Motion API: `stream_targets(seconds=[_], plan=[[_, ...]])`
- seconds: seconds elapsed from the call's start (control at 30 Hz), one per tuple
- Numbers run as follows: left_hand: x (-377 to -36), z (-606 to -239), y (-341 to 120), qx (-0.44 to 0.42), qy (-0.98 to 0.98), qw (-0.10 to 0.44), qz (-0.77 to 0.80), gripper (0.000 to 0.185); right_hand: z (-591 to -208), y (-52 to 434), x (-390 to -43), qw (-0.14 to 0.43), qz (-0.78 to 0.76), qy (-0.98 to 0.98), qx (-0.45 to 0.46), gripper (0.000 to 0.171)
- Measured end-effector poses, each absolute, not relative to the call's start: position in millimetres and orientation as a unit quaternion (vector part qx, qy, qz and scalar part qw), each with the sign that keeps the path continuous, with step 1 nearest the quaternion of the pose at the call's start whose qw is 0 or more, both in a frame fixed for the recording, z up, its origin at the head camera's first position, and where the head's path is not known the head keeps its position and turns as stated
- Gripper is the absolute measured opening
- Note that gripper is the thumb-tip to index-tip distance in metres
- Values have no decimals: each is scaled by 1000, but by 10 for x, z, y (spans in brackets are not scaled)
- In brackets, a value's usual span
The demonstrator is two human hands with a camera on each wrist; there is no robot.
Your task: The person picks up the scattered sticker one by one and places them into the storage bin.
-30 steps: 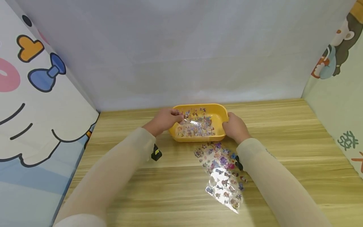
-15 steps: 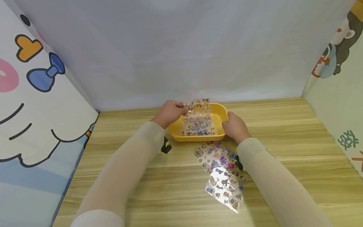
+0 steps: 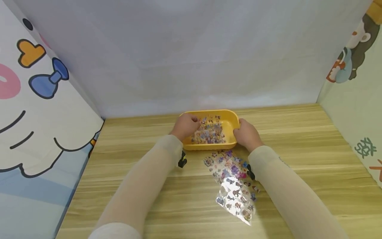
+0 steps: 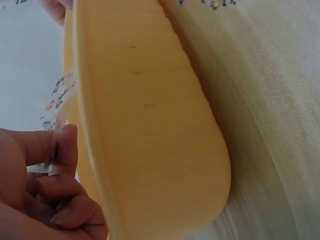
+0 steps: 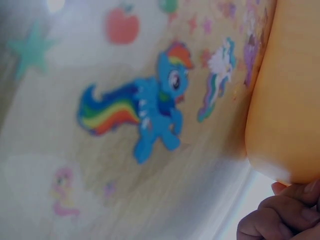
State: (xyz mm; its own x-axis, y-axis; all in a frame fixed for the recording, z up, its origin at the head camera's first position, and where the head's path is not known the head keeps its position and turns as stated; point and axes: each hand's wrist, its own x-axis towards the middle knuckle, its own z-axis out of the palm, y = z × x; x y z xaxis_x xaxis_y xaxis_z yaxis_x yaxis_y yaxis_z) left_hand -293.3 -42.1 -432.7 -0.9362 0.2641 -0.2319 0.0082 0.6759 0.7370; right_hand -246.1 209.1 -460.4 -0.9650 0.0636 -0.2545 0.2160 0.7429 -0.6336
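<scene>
A yellow plastic tray (image 3: 229, 127) stands near the back of the wooden table. My left hand (image 3: 185, 126) reaches over its left end. Thumb and forefinger pinch the edge of a clear sticker sheet (image 4: 61, 97), while the other fingers curl beside the tray's rim. In the head view, that small-figured sheet (image 3: 210, 131) overlaps the tray's inside; part of it is hidden behind the fingers. My right hand (image 3: 247, 134) grips the tray's right end, its curled fingers also showing at the corner of the right wrist view.
In front of the tray, clear sticker sheets lie on the table: one with purple and pink designs (image 3: 229, 166), another reflecting light (image 3: 235, 199). The right wrist view shows a blue pony sticker (image 5: 155, 102). A white cloth wall (image 3: 194, 66) rises behind.
The left hand has moved right with the sticker sheet, rising above the tray's back rim and then lowering again. The right hand has stayed on the tray's end.
</scene>
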Motion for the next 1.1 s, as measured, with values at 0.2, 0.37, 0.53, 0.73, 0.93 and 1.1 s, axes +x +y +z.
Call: stream_targets(seconds=[0.2, 0.37, 0.53, 0.73, 0.93, 1.1], plan=[[-2909, -4367, -416, 76, 918, 155, 356, 50, -4605, 2084, -2452, 108, -350, 928, 74, 60], [-2889, -4299, -461, 82, 959, 112, 248, 49, -4598, 2078, -2444, 109, -344, 930, 74, 61], [-2867, -4234, -521, 83, 963, 106, 234, 47, -4593, 2067, -2436, 108, -346, 929, 74, 60], [-2890, -4301, -615, 92, 962, 81, 242, 48, -4594, 2064, -2442, 104, -344, 930, 77, 59], [-2871, -4360, -724, 79, 964, 56, 249, 18, -4590, 2070, -2444, 107, -344, 930, 74, 59], [-2815, -4353, -850, 59, 955, 46, 287, 21, -4594, 2067, -2449, 104, -345, 930, 69, 58]])
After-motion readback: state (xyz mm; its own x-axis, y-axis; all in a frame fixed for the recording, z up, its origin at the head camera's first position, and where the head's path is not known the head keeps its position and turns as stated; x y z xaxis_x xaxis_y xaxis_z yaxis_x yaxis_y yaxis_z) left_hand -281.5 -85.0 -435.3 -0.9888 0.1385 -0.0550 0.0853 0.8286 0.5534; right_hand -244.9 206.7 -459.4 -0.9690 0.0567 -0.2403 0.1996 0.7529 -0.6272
